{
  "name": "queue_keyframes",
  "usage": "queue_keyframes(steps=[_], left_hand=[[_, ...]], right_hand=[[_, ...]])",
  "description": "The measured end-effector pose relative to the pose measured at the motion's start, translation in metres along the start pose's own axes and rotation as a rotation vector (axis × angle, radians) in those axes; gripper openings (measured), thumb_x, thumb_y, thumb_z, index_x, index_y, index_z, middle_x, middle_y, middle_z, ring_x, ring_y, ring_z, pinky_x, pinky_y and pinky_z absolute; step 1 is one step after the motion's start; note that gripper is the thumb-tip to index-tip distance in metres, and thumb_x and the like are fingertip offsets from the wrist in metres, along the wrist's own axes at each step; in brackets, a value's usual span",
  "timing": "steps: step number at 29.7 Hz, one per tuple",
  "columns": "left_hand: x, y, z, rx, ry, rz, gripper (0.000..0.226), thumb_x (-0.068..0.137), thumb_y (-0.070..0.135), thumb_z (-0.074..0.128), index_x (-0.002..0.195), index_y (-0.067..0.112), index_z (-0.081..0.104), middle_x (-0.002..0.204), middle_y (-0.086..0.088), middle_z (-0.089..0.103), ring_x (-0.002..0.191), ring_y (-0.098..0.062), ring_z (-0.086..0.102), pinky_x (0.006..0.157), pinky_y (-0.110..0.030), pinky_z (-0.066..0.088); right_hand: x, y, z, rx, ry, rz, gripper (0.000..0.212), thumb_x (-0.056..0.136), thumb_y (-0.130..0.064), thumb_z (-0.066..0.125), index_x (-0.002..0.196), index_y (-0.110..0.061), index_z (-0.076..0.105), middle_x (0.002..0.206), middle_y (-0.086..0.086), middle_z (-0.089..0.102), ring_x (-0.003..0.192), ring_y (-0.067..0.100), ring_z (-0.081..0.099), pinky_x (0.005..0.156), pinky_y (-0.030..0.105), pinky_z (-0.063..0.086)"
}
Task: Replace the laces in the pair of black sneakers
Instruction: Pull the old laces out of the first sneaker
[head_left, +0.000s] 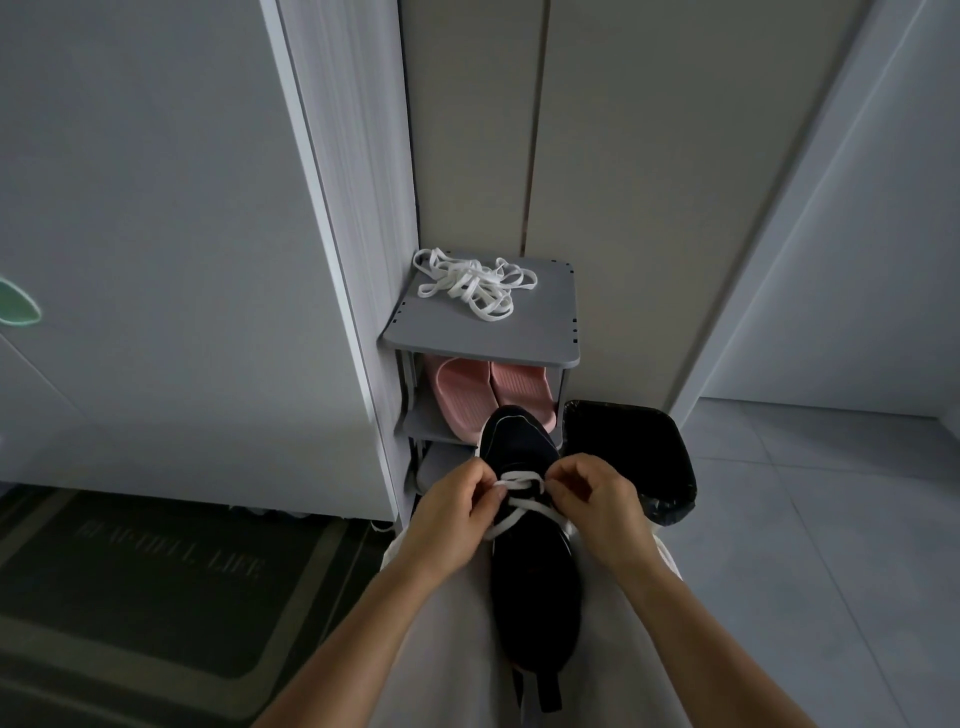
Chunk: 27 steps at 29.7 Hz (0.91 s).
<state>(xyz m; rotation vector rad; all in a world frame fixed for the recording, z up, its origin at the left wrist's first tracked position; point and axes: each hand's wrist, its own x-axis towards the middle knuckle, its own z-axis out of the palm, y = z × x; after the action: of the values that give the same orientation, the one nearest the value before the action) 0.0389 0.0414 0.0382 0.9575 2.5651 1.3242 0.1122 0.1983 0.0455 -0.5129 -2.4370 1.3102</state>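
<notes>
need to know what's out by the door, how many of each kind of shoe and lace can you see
black sneaker: 1
pink slippers: 2
white lace threaded in the sneaker: 1
heap of loose white laces on the shoe rack: 1 heap, strands not countable
total: 5
The lowest shelf is too dark to count.

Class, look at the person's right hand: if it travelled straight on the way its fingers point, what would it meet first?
The right hand points inward across the black sneaker. Past the white lace it pinches, it would likely meet the left hand first, though depth is unclear.
</notes>
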Motion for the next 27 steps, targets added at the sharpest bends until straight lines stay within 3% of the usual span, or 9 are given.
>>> queue_keyframes(steps=[3, 7, 10, 14, 20, 25, 27], left_hand=[[0.003, 0.002, -0.002, -0.016, -0.011, -0.004, 0.014, 0.091, 0.021, 0.056, 0.079, 0.021, 0.048, 0.065, 0.011, 0.049, 0.057, 0.000, 0.048, 0.054, -0.012, 0.035], [0.003, 0.004, -0.006, -0.064, -0.043, -0.051, 0.019, 0.091, 0.020, 0.056, 0.076, 0.027, 0.047, 0.065, 0.011, 0.052, 0.056, 0.001, 0.050, 0.055, -0.011, 0.037], [0.012, 0.007, -0.023, 0.068, -0.064, 0.034, 0.012, 0.091, 0.024, 0.056, 0.081, 0.018, 0.052, 0.068, 0.010, 0.054, 0.060, -0.004, 0.050, 0.059, -0.020, 0.040], [0.024, 0.014, -0.033, 0.197, -0.059, 0.145, 0.012, 0.091, 0.026, 0.056, 0.083, 0.018, 0.053, 0.068, 0.013, 0.050, 0.063, -0.002, 0.049, 0.060, -0.017, 0.037], [0.000, 0.000, -0.005, 0.103, -0.099, -0.092, 0.022, 0.091, 0.038, 0.053, 0.083, 0.019, 0.043, 0.068, 0.011, 0.046, 0.063, -0.006, 0.046, 0.060, -0.023, 0.033], [-0.006, 0.003, 0.005, 0.121, -0.055, -0.053, 0.021, 0.098, 0.025, 0.042, 0.087, 0.009, 0.049, 0.075, 0.005, 0.049, 0.073, -0.019, 0.053, 0.058, -0.024, 0.027], [-0.006, 0.005, 0.003, 0.161, -0.035, -0.030, 0.019, 0.096, 0.020, 0.045, 0.086, 0.006, 0.051, 0.069, 0.006, 0.046, 0.067, -0.019, 0.050, 0.057, -0.026, 0.028]], right_hand=[[0.000, -0.002, 0.001, 0.014, -0.027, 0.061, 0.009, 0.081, -0.019, 0.070, 0.087, -0.017, 0.064, 0.082, -0.005, 0.063, 0.075, 0.005, 0.059, 0.068, 0.015, 0.047], [-0.002, -0.003, 0.003, -0.124, -0.024, -0.002, 0.005, 0.086, -0.015, 0.064, 0.085, -0.010, 0.063, 0.082, -0.002, 0.060, 0.074, 0.009, 0.056, 0.068, 0.016, 0.046], [0.007, -0.008, -0.006, -0.106, -0.080, 0.049, 0.005, 0.087, -0.011, 0.059, 0.082, -0.010, 0.058, 0.072, -0.006, 0.058, 0.065, 0.008, 0.054, 0.060, 0.014, 0.043], [0.015, -0.012, -0.010, 0.060, -0.127, 0.152, 0.011, 0.085, -0.006, 0.058, 0.076, -0.011, 0.056, 0.068, -0.002, 0.057, 0.061, 0.010, 0.051, 0.059, 0.020, 0.044], [0.001, -0.004, -0.004, 0.285, -0.094, 0.245, 0.005, 0.084, -0.015, 0.067, 0.083, -0.013, 0.062, 0.069, -0.003, 0.061, 0.060, 0.005, 0.054, 0.058, 0.017, 0.043], [-0.003, -0.002, 0.000, 0.236, -0.108, 0.223, 0.005, 0.084, -0.013, 0.066, 0.082, -0.016, 0.062, 0.069, -0.005, 0.060, 0.058, 0.000, 0.053, 0.055, 0.010, 0.043], [-0.002, -0.003, 0.000, 0.208, -0.080, 0.209, 0.007, 0.086, -0.010, 0.063, 0.081, -0.014, 0.061, 0.068, -0.003, 0.059, 0.059, 0.002, 0.053, 0.058, 0.014, 0.043]])
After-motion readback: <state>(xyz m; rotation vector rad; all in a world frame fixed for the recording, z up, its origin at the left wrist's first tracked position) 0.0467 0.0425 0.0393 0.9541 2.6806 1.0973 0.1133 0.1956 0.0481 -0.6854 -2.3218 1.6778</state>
